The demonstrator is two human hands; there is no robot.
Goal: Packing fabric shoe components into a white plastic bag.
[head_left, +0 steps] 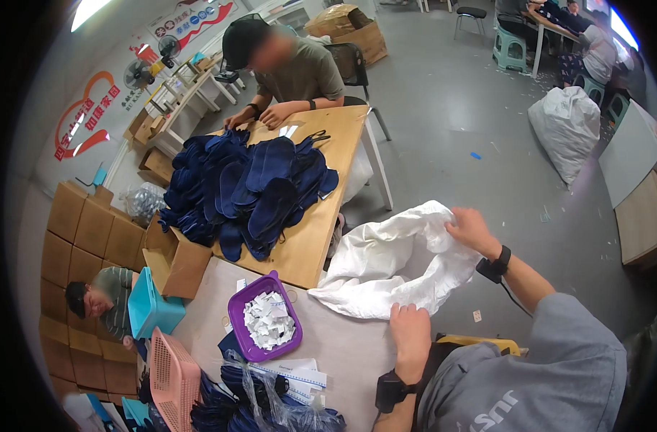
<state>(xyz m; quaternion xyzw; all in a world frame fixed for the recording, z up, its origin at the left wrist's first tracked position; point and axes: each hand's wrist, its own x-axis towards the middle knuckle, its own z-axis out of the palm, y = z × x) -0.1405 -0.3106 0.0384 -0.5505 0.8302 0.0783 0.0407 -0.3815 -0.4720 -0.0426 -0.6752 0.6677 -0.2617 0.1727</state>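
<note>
Head view, looking down: the left hand (409,333) sits closest, fingers curled and clamped on the near edge of a large crumpled white woven sack (393,263), and there's a black wrist strap just behind it. Up and to the right, the right hand (471,230) grips the far rim of that same sack, pinching the cloth between thumb and fingers, a black band on that wrist too. The sack hangs between both hands, part of it draped over the edge of the pale grey tabletop (343,345) and part over the floor gap beside it.

Left of the sack, on that tabletop, sits a purple square plastic tray (236,306) full of small white paper slips. Nearer the bottom edge, clear plastic bags of dark blue items (271,410), with a pink slotted plastic basket (174,378) beside them.

Further back, a light wooden table (307,245) carries a big heap of navy blue fabric insoles (246,187). At its far end a person in an olive shirt and dark cap (289,68) rests both hands on the wood. Way off right, a stuffed white bag (567,129) stands on the grey floor.
</note>
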